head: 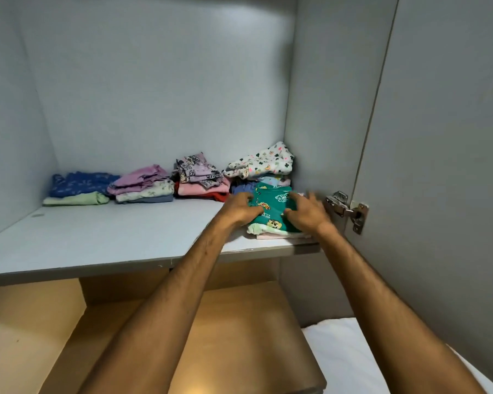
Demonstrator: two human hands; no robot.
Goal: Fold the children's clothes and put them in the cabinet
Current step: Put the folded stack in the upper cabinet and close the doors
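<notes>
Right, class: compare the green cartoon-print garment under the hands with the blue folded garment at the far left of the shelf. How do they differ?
The green cartoon-print garment tops a pile at the shelf's front right; the blue garment lies at the back left. Both hands, left and right, rest on the green one; nothing touches the blue one. The green print shows cartoon animals, the blue a fine pale pattern. Both are folded and top a pile.

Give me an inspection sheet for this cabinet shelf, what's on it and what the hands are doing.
Surface: grey shelf, bare on its left front.
Job's things: folded green top on a small stack at right front; four stacks of folded clothes along the back.
Clutter: nothing seen.
Grips: left hand and right hand on the green top, fingers spread, right blurred.
Cables: nothing seen.
Surroundings: open door, metal hinge; lower shelf; white bedding.
</notes>
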